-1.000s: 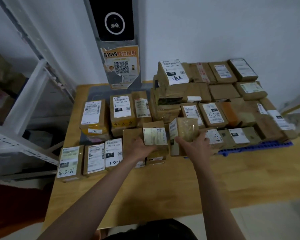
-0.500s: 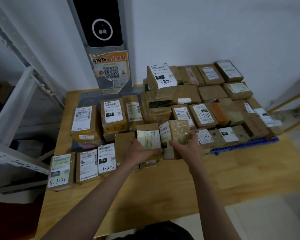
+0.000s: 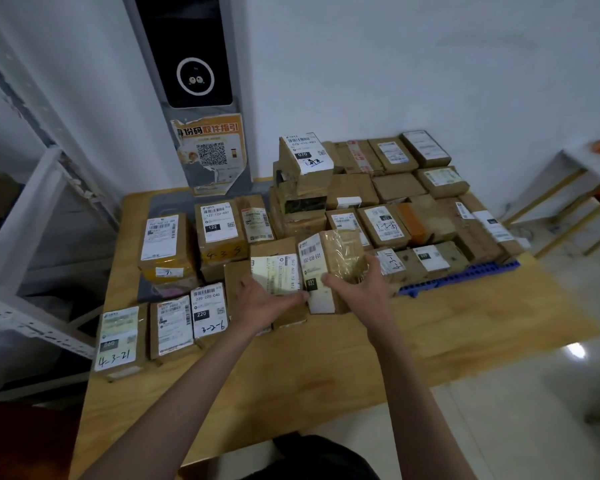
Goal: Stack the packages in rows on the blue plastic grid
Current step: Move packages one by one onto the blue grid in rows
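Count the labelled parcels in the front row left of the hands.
3: the 060 parcel at the left, a middle parcel beside it, the 220 parcel nearest the left hand. None hidden.

Blue grid (image 3: 459, 276) mostly buried under stacked boxes; only the front edge visible. Fingertips of the right hand (image 3: 359, 284) tucked behind the taped box (image 3: 329, 268). Box under the left hand (image 3: 262, 301) largely covered by hand and by the white-labelled package (image 3: 279, 273). Small print on most labels too fine to read. Shelf rack (image 3: 18, 244) cut off at the left edge, side table (image 3: 589, 164) at the right. Torn poster (image 3: 211, 154) partly unreadable.
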